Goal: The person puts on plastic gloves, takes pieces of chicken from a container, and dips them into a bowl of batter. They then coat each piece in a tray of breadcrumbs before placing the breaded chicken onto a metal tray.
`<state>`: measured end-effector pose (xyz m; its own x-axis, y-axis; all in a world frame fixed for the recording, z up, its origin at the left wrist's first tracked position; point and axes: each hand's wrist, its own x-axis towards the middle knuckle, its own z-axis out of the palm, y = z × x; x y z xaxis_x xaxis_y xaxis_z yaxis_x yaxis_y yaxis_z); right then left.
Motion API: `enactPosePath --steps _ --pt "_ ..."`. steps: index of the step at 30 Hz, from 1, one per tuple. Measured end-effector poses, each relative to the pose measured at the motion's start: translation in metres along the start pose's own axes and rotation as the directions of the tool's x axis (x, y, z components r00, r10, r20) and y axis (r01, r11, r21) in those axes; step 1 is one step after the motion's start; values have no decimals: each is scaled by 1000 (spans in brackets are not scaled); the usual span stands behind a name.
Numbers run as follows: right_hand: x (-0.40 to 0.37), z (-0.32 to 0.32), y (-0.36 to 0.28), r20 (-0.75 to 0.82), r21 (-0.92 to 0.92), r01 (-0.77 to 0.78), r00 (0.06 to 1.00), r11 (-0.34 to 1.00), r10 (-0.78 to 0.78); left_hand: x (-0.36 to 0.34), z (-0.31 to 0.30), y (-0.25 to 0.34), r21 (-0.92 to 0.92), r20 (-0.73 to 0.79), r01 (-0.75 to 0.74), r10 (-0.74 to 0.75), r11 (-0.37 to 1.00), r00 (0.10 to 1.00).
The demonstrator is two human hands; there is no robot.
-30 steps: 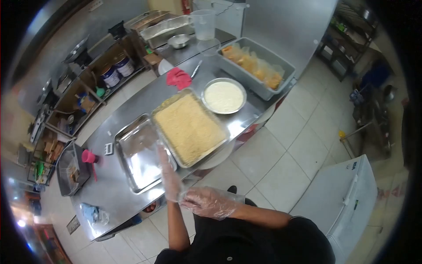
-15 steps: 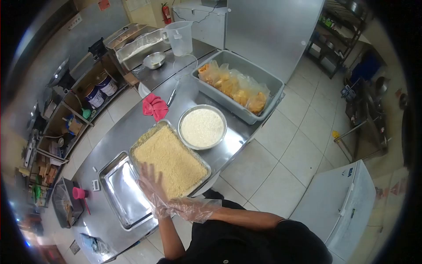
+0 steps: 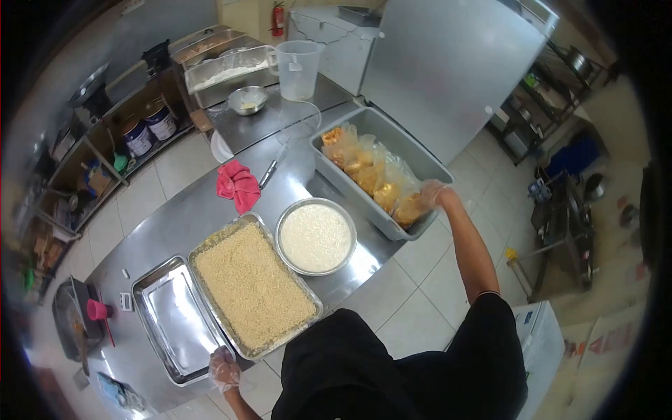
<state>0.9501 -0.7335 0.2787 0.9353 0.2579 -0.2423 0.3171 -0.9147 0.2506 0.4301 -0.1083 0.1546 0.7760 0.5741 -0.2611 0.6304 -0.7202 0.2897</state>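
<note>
Right hand [image 3: 434, 194]: at bag [image 3: 406, 211] in grey bin [image 3: 353, 187]. Left hand [image 3: 224, 371]: at corner of steel tray [image 3: 176, 323], perhaps steadying. Fingers' closure: cannot tell, both. Crumb tray [image 3: 286, 338]: alongside, likely for reach.

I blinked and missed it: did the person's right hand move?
Yes. Judged against the gray tub, the right hand moved toward it, away from the left hand, and is now at its near end.

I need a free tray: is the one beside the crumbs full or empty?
Empty: only bare, shiny metal shows inside the tray.
</note>
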Motion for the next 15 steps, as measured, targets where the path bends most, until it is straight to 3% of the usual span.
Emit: enactPosePath --steps 2,3,4,6,8,10,11,12,14,15 --pt "-4 -32 -32 70 -42 9 998 999 -6 -2 58 -17 -269 -434 -224 90 937 896" --pt "-6 -43 -48 144 -75 -8 989 997 19 -2 51 -2 -109 -496 -340 245 934 833" --pt "1 -41 -51 144 -74 11 990 997 0 -7 37 16 -106 -498 -322 230 941 836" --pt "13 -27 -38 287 -152 151 952 977 -102 -22 13 44 -214 -331 -166 88 963 939" --pt "35 4 -9 290 -112 215 941 970 -175 -26 12 43 -223 -337 -148 67 963 939" --pt "28 -1 5 290 -77 249 932 965 -217 -26 16 31 -182 -319 -218 153 959 936" --pt "5 -24 -2 213 83 176 958 981 -190 -28 13 32 -278 -244 -113 43 954 969" --pt "-13 -46 -8 140 246 111 979 963 -149 -24 13 33 -281 -243 -124 54 952 968" --pt "-30 -61 -5 143 320 90 979 943 -142 -20 12 36 -160 -372 10 -70 987 926" --pt "-34 -64 1 142 391 80 979 917 -146 -20 2 48 -260 -426 -29 -87 965 901"
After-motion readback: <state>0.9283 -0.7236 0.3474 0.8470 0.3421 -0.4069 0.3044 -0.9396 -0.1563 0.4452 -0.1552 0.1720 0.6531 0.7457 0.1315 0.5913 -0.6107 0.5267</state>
